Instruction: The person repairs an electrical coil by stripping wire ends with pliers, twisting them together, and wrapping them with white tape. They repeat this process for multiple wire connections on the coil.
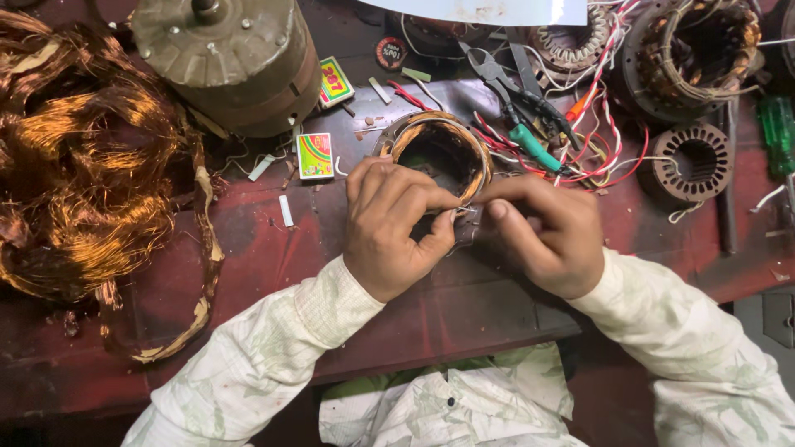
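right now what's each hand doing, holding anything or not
Left hand: closed, pinching at the near rim of the stator.
Right hand: closed, fingertips pinched at the same spot; whether it holds a wire cannot be told.

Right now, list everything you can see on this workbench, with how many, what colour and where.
copper wire tangle: one, orange-brown, far left
motor housing: one, olive-grey, top left
small boxes: two, green, yellow and red, centre-left
wound motor core: one, copper-brown, centre, under the hands
pliers: one, green handle, right of centre
red and white wires: a bunch, right of centre
other motor cores: at least three, dark, top right
screwdriver: one, green, right edge
workbench: one, dark red
left hand: on the core's near rim
right hand: pinching something small beside it
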